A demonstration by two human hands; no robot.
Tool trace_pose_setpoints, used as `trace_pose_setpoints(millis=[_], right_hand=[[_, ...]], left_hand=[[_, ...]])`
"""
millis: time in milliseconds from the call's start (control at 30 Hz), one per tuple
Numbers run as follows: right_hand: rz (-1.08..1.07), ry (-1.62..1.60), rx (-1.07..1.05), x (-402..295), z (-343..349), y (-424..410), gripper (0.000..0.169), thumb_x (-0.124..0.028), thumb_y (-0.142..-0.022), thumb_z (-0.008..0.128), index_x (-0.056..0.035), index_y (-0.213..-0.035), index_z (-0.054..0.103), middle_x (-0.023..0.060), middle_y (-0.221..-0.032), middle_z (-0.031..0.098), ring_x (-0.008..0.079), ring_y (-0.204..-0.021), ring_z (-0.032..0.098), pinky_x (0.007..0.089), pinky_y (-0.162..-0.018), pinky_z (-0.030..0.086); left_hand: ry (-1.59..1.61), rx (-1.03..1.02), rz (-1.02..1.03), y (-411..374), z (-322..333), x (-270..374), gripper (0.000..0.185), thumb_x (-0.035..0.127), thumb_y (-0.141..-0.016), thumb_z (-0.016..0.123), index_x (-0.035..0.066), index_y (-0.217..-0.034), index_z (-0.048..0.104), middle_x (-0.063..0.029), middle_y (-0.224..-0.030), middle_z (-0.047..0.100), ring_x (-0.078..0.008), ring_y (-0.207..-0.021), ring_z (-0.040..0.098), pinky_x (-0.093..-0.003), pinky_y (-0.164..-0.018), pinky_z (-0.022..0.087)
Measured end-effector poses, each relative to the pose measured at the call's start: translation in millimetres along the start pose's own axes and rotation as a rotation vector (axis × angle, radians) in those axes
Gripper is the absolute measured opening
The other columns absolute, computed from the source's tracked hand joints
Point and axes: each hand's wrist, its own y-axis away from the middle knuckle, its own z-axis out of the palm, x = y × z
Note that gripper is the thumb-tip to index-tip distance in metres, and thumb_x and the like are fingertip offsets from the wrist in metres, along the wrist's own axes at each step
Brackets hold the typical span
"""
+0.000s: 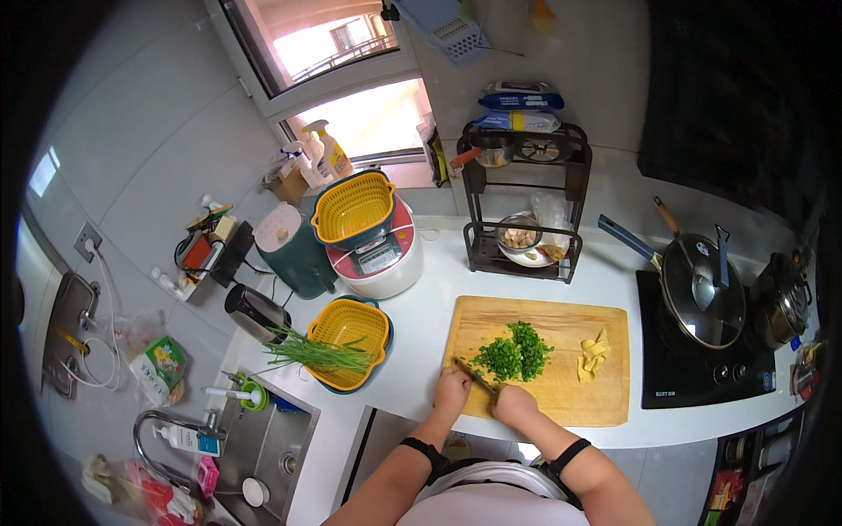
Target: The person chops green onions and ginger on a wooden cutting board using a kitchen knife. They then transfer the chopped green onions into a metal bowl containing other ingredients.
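Note:
My right hand [515, 404] is closed on the handle end of a kitchen knife [478, 379] at the lower left of a wooden cutting board [546, 411]. At the blade's other end is my left hand [452, 389], fingers bent close to the tip; whether they grip it I cannot tell. Just beyond the knife lie two touching heaps of chopped green stalks [500, 358]. Yellow sliced or peeled pieces [594, 355] rest on the board's right side. Long green stalks [322, 354] lie across a yellow colander [379, 327] to the left.
A gas hob [677, 388] with a lidded pan [707, 322] stands right of the board, a black rack [523, 266] behind it. Behind the colander are a rice cooker [395, 269] and a dark kettle [253, 312]. A steel sink [263, 434] is at the lower left.

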Motion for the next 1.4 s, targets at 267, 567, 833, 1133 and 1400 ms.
trace_pose_setpoints(millis=[267,567,833,1133,1400], right_hand=[[-0.051,-0.129,0.0,22,-12,16,0.035,-0.032,-0.08,0.063,0.0,-0.093,0.065,0.0226,-0.085,0.067,0.0374,-0.082,0.065,0.0443,-0.074,0.051],[-0.055,0.072,-0.083,10,-10,26,0.03,-0.026,-0.081,0.059,-0.0005,-0.092,0.068,0.0239,-0.086,0.067,0.0392,-0.083,0.065,0.0459,-0.075,0.052],[0.054,0.092,-0.082,-18,-4,3,0.032,-0.025,-0.08,0.058,-0.0022,-0.1,0.067,0.0227,-0.095,0.067,0.0362,-0.09,0.065,0.0428,-0.078,0.052],[0.015,-0.215,0.093,22,-6,24,0.037,-0.032,-0.078,0.07,0.003,-0.087,0.064,0.0217,-0.071,0.064,0.0358,-0.07,0.064,0.0418,-0.065,0.049],[-0.031,0.049,0.016,0,-6,41,0.038,-0.036,-0.081,0.061,0.0011,-0.09,0.064,0.023,-0.08,0.066,0.0385,-0.076,0.065,0.0458,-0.071,0.052]], left_hand=[[0.105,0.067,0.018,0,2,-3,0.005,0.005,-0.07,0.068,0.004,-0.075,0.068,-0.0167,-0.077,0.063,-0.0351,-0.075,0.061,-0.0416,-0.068,0.051],[0.007,0.05,0.014,0,0,1,0.007,0.005,-0.069,0.069,0.001,-0.074,0.066,-0.0172,-0.079,0.064,-0.0361,-0.073,0.062,-0.0435,-0.068,0.051],[0.017,0.082,0.087,3,3,-3,0.002,0.004,-0.071,0.065,0.002,-0.072,0.066,-0.0187,-0.081,0.062,-0.0361,-0.074,0.061,-0.0445,-0.067,0.051],[-0.031,0.008,0.102,4,-4,3,0.025,0.008,-0.077,0.063,0.006,-0.1,0.07,-0.0175,-0.091,0.064,-0.0337,-0.081,0.063,-0.0425,-0.073,0.051],[0.02,-0.12,0.023,8,-26,1,0.021,0.01,-0.072,0.068,0.007,-0.093,0.07,-0.0149,-0.093,0.063,-0.0331,-0.085,0.062,-0.0426,-0.074,0.051]])
